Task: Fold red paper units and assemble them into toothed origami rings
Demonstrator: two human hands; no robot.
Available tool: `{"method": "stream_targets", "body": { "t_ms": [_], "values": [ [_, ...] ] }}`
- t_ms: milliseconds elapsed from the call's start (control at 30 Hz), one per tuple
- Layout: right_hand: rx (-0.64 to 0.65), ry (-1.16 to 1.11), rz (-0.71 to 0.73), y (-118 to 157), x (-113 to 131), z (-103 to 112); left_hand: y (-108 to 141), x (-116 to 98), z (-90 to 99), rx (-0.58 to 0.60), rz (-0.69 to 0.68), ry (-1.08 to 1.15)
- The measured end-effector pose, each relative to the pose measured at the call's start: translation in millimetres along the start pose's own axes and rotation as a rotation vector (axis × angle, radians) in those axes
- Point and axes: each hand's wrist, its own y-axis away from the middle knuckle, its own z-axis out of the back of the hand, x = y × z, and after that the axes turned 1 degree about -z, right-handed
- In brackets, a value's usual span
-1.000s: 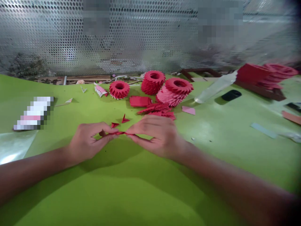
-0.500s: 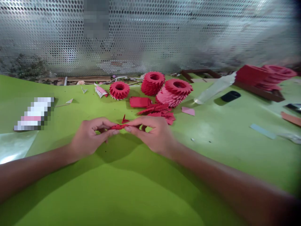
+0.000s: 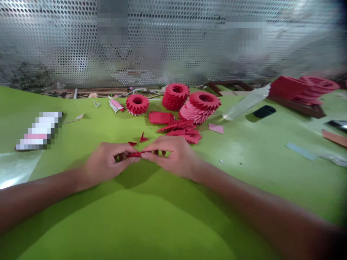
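Observation:
Between my two hands is a small folded strip of red paper (image 3: 135,154), partly hidden by fingers. My left hand (image 3: 108,159) pinches its left end; my right hand (image 3: 173,155) pinches the right end, thumb and fingertips pressed together. Just beyond the fingertips, small folded red paper pieces (image 3: 143,137) lie on the green table (image 3: 130,216). A heap of folded red paper pieces (image 3: 181,130) lies behind my right hand, with a stack of red paper (image 3: 162,117) at its back left.
Farther back stand red paper rings (image 3: 137,104), a taller red one (image 3: 176,96) and a red-and-pink one (image 3: 200,106). A clear bottle (image 3: 246,103) and a black oval object (image 3: 265,111) lie to the right. A blurred-out flat device (image 3: 39,131) lies at left.
Both hands have moved slightly nearer to me with the red paper strip. A small red paper piece beyond my left fingertips has come into view.

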Motion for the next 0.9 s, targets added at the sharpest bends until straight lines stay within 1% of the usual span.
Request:
{"method": "stream_targets", "body": {
  "t_ms": [67,133,200,267,300,367,500,567,733,833,900],
  "values": [
    [-0.020,0.097,0.048,-3,-3,3,0,0,-0.7,0.003,-0.030,-0.016],
    [-0.022,0.276,0.059,-7,-4,4,0,1,-1.3,0.019,-0.083,-0.032],
    [0.041,0.442,0.037,-12,-6,3,0,1,-1.8,0.044,-0.160,-0.054],
    [0.129,0.525,0.026,-15,-7,0,0,1,-1.9,0.066,-0.207,-0.065],
    [0.166,0.540,0.031,-16,-8,-2,0,1,-1.7,0.074,-0.203,-0.053],
    [0.194,0.550,0.034,-17,-10,-4,0,-1,-1.1,0.076,-0.142,-0.006],
    [0.106,0.521,-0.040,-15,-13,-1,-1,-6,0.5,0.024,-0.019,0.060],
    [0.046,0.493,-0.055,-14,-14,2,-1,-7,1.1,0.006,0.000,0.074],
    [-0.082,0.420,-0.012,-11,-15,7,-2,-5,1.6,-0.005,0.032,0.086],
    [-0.122,0.378,-0.004,-9,-14,7,-2,-3,1.2,-0.016,0.033,0.082],
    [-0.119,0.324,-0.022,-8,-13,6,-2,-2,0.9,-0.032,0.017,0.051]
  ]
}}
